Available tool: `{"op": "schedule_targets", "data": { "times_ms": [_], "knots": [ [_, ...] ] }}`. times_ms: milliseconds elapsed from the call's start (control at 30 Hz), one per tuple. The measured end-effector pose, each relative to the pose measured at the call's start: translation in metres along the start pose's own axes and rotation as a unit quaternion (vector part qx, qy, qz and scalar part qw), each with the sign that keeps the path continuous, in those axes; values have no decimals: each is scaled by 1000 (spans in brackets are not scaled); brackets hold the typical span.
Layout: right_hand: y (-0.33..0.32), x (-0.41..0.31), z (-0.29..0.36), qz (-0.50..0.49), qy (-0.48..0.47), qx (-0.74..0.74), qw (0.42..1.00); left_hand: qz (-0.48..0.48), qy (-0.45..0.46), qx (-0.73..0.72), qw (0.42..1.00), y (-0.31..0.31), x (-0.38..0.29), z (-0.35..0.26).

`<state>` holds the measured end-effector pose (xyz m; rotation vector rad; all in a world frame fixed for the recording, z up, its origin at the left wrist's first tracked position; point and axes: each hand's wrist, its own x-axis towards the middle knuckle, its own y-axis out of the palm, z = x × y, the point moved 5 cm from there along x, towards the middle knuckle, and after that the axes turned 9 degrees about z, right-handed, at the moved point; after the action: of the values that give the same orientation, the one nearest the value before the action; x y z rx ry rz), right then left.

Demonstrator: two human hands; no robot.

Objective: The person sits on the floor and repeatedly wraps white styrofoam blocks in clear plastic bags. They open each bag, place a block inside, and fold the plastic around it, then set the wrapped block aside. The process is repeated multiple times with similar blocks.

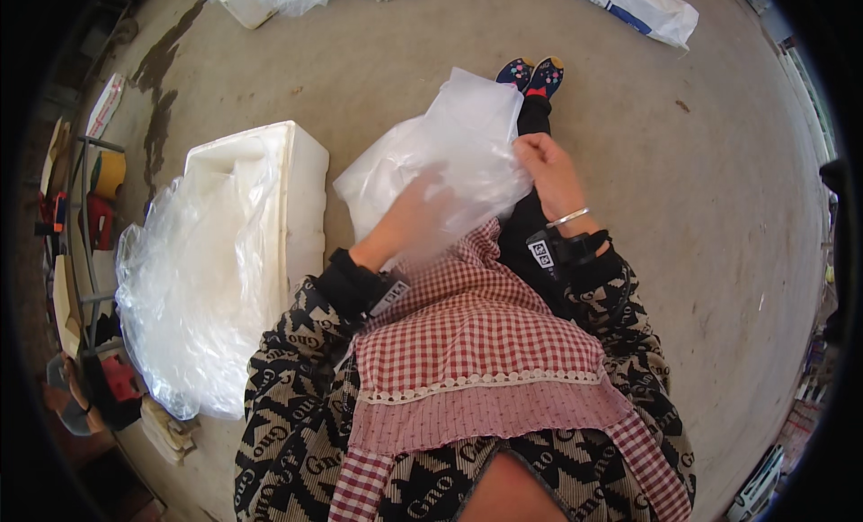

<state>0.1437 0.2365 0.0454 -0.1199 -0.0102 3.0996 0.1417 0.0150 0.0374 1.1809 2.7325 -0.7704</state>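
Observation:
A translucent plastic bag (465,127) lies spread above my lap, over a red-and-white checked apron (472,326). My right hand (549,171) pinches the bag's right edge between thumb and fingers. My left hand (418,208) is at the near side of the bag, blurred. Its fingertips fade into the film, and I cannot tell whether they grip it or only rest against it. More pale plastic bulges under and to the left of the bag.
To the left stands a white foam box (307,198), with a heap of clear plastic (195,306) spilling over its side. A metal rack (87,232) runs along the left rim, near another person (71,397). A white sack (640,13) lies on the concrete floor (694,185) ahead.

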Motion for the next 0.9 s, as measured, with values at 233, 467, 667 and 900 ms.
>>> {"op": "schedule_targets", "data": {
  "times_ms": [233,467,667,900],
  "knots": [
    [-29,1,-34,8,52,32,998,-153,-160,149,964,-66,-7,188],
    [-126,12,-1,-148,-110,244,952,12,-395,230,889,-58,-91,321],
    [-67,37,74,-89,-159,222,958,-194,127,-53,971,-112,0,50],
    [-9,31,125,-69,-170,89,979,-47,166,99,980,-34,52,-155]
  ]
}}
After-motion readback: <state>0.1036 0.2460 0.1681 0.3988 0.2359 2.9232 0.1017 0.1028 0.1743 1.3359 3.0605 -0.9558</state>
